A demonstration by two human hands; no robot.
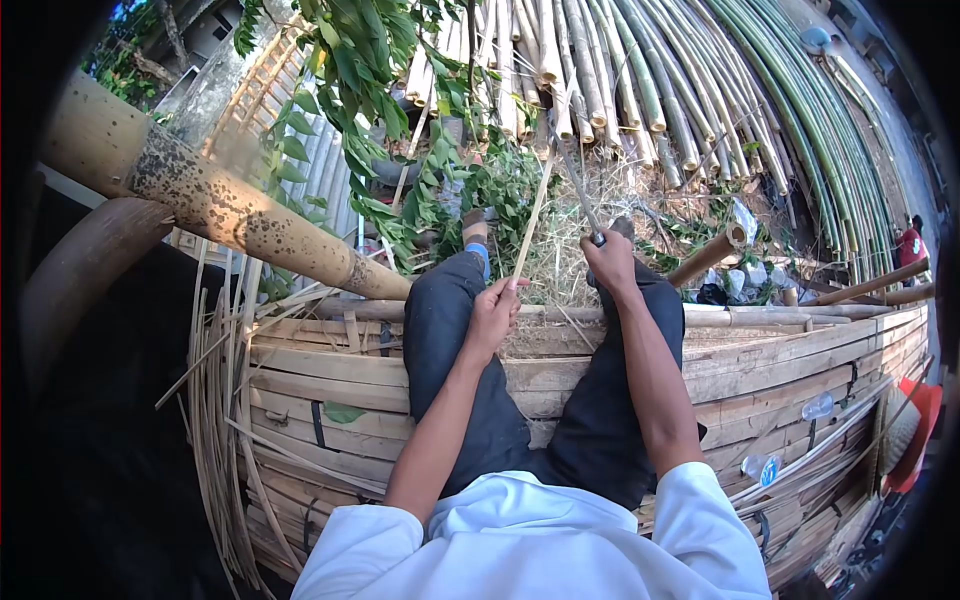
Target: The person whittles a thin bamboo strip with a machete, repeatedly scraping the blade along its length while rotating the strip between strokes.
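My left hand [494, 312] is closed around the lower end of a thin, pale bamboo strip [536, 215] that slants up and away from me. In my right hand [611, 260] is the dark handle of a knife [577, 185], its long narrow blade pointing forward and up to the left. The blade's far part comes close to the strip's upper end in this view. Both hands are over my knees, above ground strewn with bamboo shavings [570, 262].
I sit on a bamboo-slat bench [330, 372], with loose strips [215, 440] at left and plastic cups [818, 406] at right. A thick bamboo pole [250, 205] crosses at left. Leafy branches [350, 60] hang ahead; stacked bamboo poles [640, 80] lie beyond. A person [910, 245] is far right.
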